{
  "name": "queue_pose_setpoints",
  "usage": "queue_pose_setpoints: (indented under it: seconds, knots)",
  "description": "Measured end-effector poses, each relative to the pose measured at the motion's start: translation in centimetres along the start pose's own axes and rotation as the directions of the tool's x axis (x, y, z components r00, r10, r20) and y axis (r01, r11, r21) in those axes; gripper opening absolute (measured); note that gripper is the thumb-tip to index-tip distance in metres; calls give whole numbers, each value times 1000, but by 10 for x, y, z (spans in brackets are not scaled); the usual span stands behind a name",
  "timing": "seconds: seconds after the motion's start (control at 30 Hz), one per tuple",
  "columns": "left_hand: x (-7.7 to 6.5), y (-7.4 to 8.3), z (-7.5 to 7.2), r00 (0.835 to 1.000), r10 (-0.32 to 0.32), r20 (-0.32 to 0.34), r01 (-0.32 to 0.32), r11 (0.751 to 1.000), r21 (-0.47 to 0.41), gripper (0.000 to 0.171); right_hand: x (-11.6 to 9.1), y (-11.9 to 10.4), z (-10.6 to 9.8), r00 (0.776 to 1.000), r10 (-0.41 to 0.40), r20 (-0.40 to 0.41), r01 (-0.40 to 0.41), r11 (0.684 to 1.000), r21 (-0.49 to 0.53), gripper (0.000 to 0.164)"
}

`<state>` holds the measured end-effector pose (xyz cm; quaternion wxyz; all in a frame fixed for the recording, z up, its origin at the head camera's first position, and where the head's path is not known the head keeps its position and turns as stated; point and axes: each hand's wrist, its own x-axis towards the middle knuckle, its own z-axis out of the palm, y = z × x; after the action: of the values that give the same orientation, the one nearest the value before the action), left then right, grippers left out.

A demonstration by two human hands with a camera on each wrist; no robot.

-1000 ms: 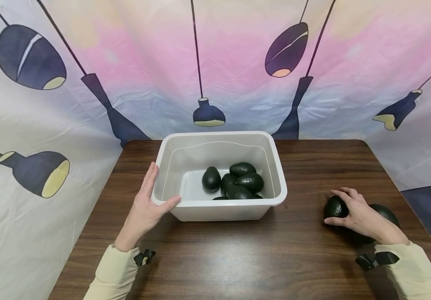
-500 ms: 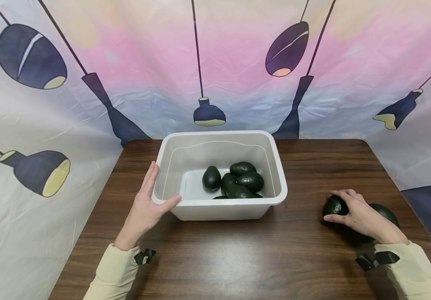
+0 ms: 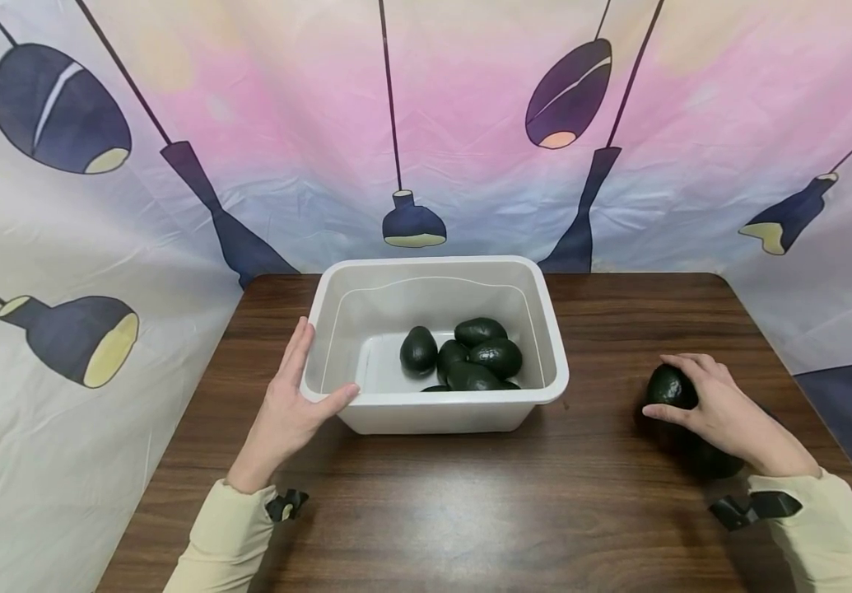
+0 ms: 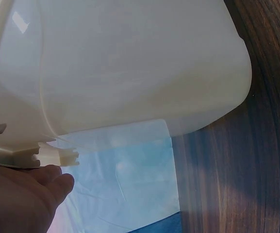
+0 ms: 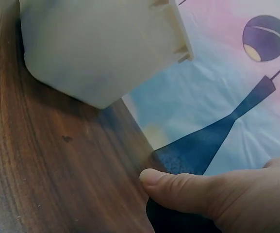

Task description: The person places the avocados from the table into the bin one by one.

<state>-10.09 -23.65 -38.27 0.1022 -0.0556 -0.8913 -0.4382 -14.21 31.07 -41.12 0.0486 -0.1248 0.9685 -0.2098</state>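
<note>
A pale grey plastic bin (image 3: 433, 399) stands at the middle of the table, with several dark green avocados (image 3: 495, 358) inside. My left hand (image 3: 288, 412) rests against its front left corner, fingers straight along the outer side and thumb laid over the front rim. To the right of the bin, my right hand (image 3: 737, 420) grips an avocado (image 3: 670, 385) between thumb and fingers. Beneath that hand lies another dark avocado (image 3: 717, 461), partly hidden. In the right wrist view the thumb (image 5: 178, 189) presses on the held avocado (image 5: 173, 216).
The brown wood-grain table (image 3: 470, 511) runs up to a hanging cloth (image 3: 322, 165) printed with lamps. Black wrist cameras (image 3: 755, 511) are strapped on both wrists. The bin's right wall lies left of the right hand.
The right hand and the avocado in its grip have shifted slightly away from me and to the right, seemingly rising a little. The left hand and the bin stay put.
</note>
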Motion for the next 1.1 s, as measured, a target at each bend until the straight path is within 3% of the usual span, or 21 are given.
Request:
queue_pose_setpoints:
  seconds: [0.43, 0.6, 0.83, 1.1]
  knots:
    - [0, 0, -1, 1000, 0, 1, 0, 1000, 0, 99, 1, -33, -36, 978, -136, -158, 142, 989, 30, 89]
    - [0, 1, -1, 1000, 4, 2, -4, 1000, -5, 99, 3, -49, -51, 950, -203, -237, 211, 977, 10, 90]
    - [0, -1, -1, 1000, 2, -3, -2, 1000, -14, 101, 10, -68, -65, 912, -297, -283, 300, 953, -33, 90]
    - [0, 0, -1, 1000, 3, 2, -3, 1000, -14, 101, 18, -89, -77, 845, -411, -342, 403, 910, -97, 91]
